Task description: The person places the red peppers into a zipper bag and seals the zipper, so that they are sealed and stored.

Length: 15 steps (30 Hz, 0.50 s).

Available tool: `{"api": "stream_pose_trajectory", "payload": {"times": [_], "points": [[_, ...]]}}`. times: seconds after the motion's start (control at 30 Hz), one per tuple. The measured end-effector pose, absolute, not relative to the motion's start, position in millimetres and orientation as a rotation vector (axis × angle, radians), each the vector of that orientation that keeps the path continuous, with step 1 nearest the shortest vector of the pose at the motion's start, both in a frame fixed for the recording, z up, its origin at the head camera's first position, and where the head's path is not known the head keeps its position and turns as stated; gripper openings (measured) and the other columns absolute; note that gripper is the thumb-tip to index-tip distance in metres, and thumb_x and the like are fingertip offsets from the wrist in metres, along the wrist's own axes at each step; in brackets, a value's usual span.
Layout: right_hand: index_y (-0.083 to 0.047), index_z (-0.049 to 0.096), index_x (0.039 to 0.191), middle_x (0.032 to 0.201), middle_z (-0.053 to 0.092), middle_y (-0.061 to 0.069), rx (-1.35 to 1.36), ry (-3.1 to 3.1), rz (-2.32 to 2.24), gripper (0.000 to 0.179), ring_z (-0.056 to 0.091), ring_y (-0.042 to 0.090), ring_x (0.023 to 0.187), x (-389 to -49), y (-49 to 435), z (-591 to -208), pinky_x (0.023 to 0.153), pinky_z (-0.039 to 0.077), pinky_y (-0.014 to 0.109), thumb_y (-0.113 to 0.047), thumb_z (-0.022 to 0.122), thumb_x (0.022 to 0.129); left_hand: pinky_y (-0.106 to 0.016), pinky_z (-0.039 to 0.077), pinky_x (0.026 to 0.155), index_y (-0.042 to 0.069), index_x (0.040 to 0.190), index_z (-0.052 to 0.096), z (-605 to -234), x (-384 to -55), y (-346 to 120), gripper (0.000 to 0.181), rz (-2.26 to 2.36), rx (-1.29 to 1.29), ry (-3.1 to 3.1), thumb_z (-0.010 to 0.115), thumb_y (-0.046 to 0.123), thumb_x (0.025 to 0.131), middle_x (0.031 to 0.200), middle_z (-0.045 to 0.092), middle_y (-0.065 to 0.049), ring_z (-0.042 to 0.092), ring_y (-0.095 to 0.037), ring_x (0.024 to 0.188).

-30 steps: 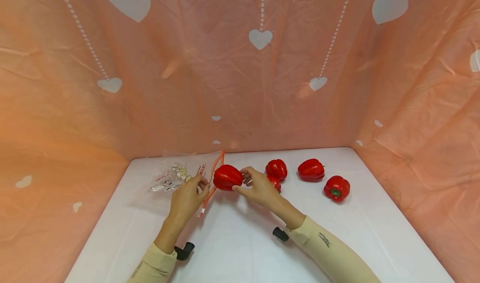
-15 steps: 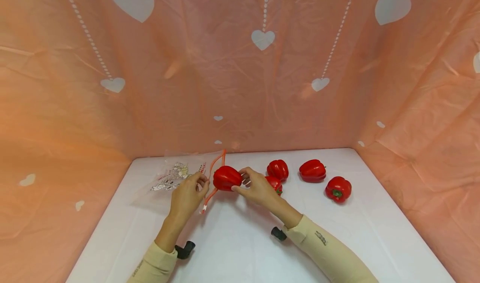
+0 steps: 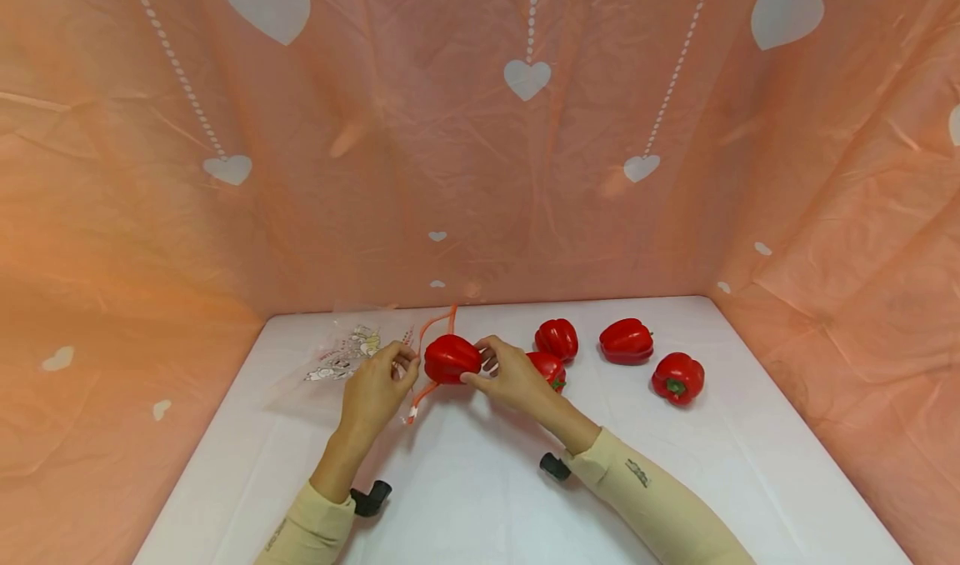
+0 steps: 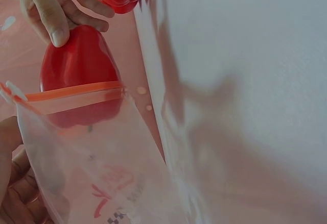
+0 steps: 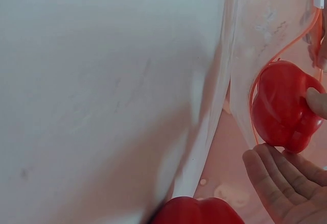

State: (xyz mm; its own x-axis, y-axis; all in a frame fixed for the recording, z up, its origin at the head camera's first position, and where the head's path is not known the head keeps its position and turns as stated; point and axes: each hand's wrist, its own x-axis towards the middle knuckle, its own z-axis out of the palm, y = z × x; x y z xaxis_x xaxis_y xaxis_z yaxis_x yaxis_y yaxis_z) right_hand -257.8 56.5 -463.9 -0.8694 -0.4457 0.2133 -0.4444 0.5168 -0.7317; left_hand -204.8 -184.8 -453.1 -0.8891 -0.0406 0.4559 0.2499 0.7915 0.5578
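Note:
A red bell pepper (image 3: 452,359) is in my right hand (image 3: 517,377), the thumb on one side and fingertips on its end. In the left wrist view, its far end shows through the clear plastic inside the mouth of a zip bag (image 4: 107,157), while the near half sticks out past the orange zip edge (image 4: 76,90). My left hand (image 3: 375,386) pinches the bag at its mouth. The bag's printed body trails off to the left in the head view. From the right wrist, the orange edge curves open around the pepper.
Just behind my right hand lies another pepper (image 3: 547,372), partly hidden. Further right are a pepper (image 3: 557,340) at the back, one on its side (image 3: 626,341), and one with its green stem facing me (image 3: 677,378). Orange curtains (image 3: 480,173) enclose the white table (image 3: 480,498).
My right hand has brought the pepper slightly left and down, further into the bag's mouth. The orange edge has bowed wider around it. My left hand has stayed nearly in place.

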Motion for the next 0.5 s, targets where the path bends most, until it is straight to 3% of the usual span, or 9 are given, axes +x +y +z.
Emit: {"api": "stream_pose_trajectory", "payload": {"times": [0.2, 0.5], "points": [[-0.001, 0.063, 0.129, 0.106, 0.074, 0.011, -0.786, 2.701, -1.362, 0.05, 0.072, 0.029, 0.096, -259, 52, -465, 0.079, 0.061, 0.032, -0.025, 0.086, 0.092, -0.033, 0.048, 0.056, 0.011, 0.101, 0.075, -453, -205, -186, 0.006, -0.894, -0.15, -2.526, 0.077, 0.015, 0.097, 0.083, 0.072, -0.001, 0.061, -0.015, 0.071], [-0.001, 0.063, 0.131, 0.108, 0.075, 0.009, -0.712, 2.639, -1.423, 0.052, 0.071, 0.02, 0.092, -262, 45, -468, 0.076, 0.06, 0.029, -0.026, 0.086, 0.092, -0.037, 0.051, 0.062, 0.012, 0.101, 0.075, -452, -206, -187, 0.007, -0.934, -0.14, -2.506, 0.078, 0.016, 0.097, 0.084, 0.073, -0.001, 0.067, -0.019, 0.075]]}}
